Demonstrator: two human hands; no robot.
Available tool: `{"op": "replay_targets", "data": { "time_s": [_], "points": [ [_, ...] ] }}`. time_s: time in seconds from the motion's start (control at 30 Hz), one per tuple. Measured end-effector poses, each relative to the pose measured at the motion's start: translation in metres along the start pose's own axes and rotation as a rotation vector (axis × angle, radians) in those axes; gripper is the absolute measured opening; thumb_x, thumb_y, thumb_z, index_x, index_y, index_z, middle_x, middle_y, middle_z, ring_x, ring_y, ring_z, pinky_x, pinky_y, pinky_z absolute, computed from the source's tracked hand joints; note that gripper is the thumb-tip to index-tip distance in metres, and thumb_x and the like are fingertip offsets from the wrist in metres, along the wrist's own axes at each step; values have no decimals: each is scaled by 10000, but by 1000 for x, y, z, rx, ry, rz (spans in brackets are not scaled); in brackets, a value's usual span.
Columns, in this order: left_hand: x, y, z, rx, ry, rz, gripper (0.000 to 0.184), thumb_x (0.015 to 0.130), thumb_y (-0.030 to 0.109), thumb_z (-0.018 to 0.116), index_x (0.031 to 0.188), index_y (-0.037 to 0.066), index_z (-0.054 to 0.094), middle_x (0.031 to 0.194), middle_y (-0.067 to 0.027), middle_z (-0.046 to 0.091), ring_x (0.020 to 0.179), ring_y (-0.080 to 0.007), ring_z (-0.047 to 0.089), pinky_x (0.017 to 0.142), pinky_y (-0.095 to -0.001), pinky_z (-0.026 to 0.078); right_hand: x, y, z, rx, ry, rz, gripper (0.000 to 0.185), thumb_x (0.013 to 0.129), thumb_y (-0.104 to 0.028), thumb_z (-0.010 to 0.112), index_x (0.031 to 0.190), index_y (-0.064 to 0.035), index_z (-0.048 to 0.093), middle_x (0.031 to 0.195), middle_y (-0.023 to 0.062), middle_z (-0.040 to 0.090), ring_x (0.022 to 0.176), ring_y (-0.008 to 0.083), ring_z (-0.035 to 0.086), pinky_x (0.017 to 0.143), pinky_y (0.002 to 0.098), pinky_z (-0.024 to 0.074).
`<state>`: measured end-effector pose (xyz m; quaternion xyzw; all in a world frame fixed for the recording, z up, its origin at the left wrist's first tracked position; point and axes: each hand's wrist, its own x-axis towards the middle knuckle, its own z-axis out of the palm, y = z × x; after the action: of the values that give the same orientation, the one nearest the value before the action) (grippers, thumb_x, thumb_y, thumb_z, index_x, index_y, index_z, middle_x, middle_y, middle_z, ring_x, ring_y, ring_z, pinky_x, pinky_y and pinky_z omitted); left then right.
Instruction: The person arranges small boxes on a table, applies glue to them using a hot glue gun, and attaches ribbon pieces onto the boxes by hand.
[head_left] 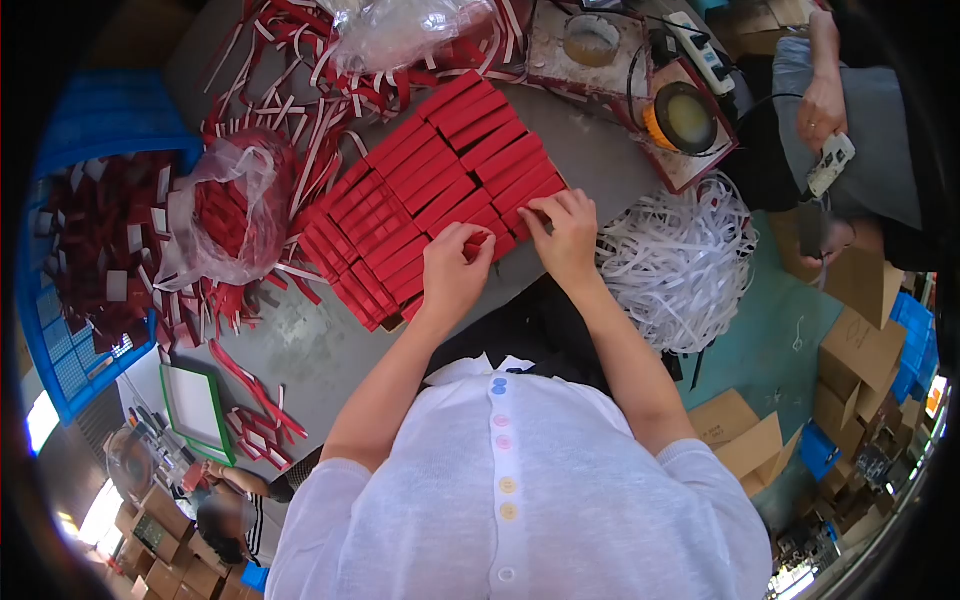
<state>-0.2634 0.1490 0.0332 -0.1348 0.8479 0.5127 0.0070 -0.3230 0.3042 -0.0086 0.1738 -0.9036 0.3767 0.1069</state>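
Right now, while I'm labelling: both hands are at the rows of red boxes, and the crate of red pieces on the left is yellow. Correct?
The crate is blue, not yellow, in the head view. The rest holds: red pieces inside, the left hand and right hand at the red boxes.

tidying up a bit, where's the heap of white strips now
In the head view, the white strips lie right of centre, beside the right hand and below the yellow-rimmed disc.
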Motion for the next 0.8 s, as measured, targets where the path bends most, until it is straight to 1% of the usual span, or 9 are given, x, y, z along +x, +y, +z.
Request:
{"op": "replay_targets", "data": {
  "time_s": [0.03, 0.1, 0.13, 0.2, 0.23, 0.3, 0.47, 0.57, 0.8],
  "points": [
    [1, -1, 1, 2, -2, -4, 89, 781, 45, 644, 845, -18, 636, 760, -135, 606, 635, -238, 614, 559, -300, 470, 0, 0, 0, 2, 1, 7, 125, 677, -126, 750, 751, -95, 654, 723, 23, 576, 765, 228, 544, 690, 358, 390],
    [3, -3, 3, 10, 3, 8, 83, 798, 52, 645, 846, -15, 645, 743, -108, 614, 612, -168, 605, 550, -258, 455, 0, -1, 1, 5, 1, 16, 126, 677, -124, 749, 754, -95, 653, 726, 25, 575, 765, 230, 543, 692, 360, 393],
    [3, -4, 3, 11, 2, 5, 83, 798, 52, 645, 846, -15, 645, 743, -108, 614, 612, -168, 605, 550, -258, 455, 0, -1, 1, 3, 0, 20, 129, 680, -126, 749, 755, -95, 649, 725, 25, 575, 764, 233, 542, 689, 360, 393],
    [3, -6, 4, 0, 12, 24, 90, 774, 50, 651, 838, -12, 639, 758, -141, 607, 640, -252, 614, 553, -305, 470, 0, -1, 1, -1, -3, 24, 132, 682, -127, 748, 756, -94, 644, 725, 26, 574, 763, 236, 540, 687, 361, 392],
    [3, -6, 4, 0, 11, 23, 90, 774, 50, 651, 838, -12, 639, 758, -141, 607, 640, -252, 614, 553, -305, 470, 0, -1, 1, 3, -5, 42, 132, 684, -127, 748, 746, -93, 637, 726, 27, 574, 763, 237, 539, 686, 362, 392],
    [3, -6, 1, 37, 4, 30, 89, 797, 57, 648, 849, -15, 646, 762, -113, 627, 632, -178, 618, 577, -264, 470, -1, -1, 1, 6, -7, 59, 135, 685, -127, 749, 736, -93, 629, 727, 28, 573, 763, 238, 538, 686, 363, 391],
    [-1, -9, -3, 30, 6, 14, 86, 797, 56, 646, 850, -11, 648, 757, -106, 627, 623, -166, 610, 566, -258, 461, 2, -6, -1, 98, 61, 155, 234, 690, -82, 757, 860, -62, 597, 672, 35, 550, 686, 221, 526, 655, 347, 409],
    [-3, -12, -5, 15, 7, 7, 86, 797, 59, 646, 849, -9, 649, 754, -103, 626, 616, -156, 601, 560, -254, 454, 2, -3, -2, 106, 41, 132, 291, 695, -73, 755, 932, -55, 587, 664, 41, 549, 669, 215, 531, 657, 336, 421],
    [-4, -13, -11, 2, 20, 7, 91, 798, 73, 651, 844, -6, 649, 750, -104, 628, 614, -160, 596, 567, -264, 454, 4, -3, -1, 101, 85, 134, 363, 678, -119, 780, 984, -56, 596, 650, 36, 534, 655, 208, 523, 666, 335, 420]
  ]
}}
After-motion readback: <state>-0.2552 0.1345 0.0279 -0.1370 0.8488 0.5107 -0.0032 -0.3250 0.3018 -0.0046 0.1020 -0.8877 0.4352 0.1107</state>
